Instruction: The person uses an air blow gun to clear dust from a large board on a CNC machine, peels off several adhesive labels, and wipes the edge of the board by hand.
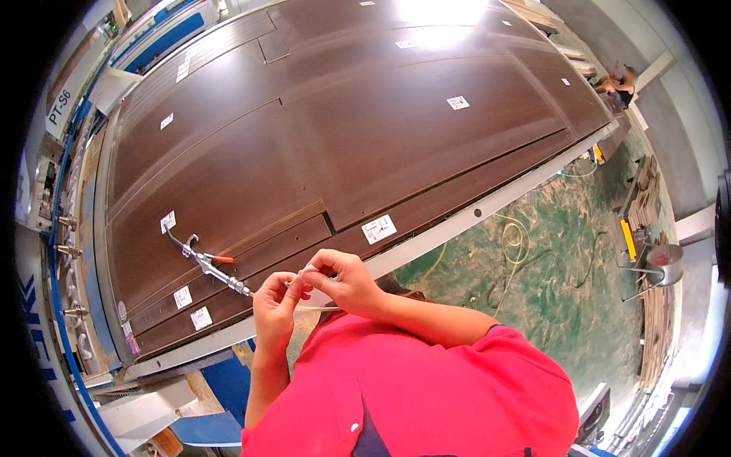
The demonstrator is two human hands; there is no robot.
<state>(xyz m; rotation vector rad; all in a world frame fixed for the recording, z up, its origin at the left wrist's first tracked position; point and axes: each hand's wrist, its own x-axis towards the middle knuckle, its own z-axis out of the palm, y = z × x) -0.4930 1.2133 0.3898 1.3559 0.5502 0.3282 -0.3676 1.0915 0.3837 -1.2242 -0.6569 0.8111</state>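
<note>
My left hand (275, 303) and my right hand (342, 278) meet at the near edge of the brown panels (365, 137). The fingers of both are pinched together around something small and pale that I cannot make out. Just left of them, a silver air blow gun (217, 272) with a bent nozzle and an orange-red part lies on the panels. Its rear end reaches close to my left hand. A pale thin hose (318, 308) shows below the fingers; whether it joins the gun is hidden behind my left hand.
White labels (378, 228) are stuck on several panels. Machinery with a blue hose (55, 282) borders the left side. On the green floor (548, 266) lie a coiled pale hose (515, 238) and dust. A metal bucket (664, 264) stands at right; another person (618, 85) is at far right.
</note>
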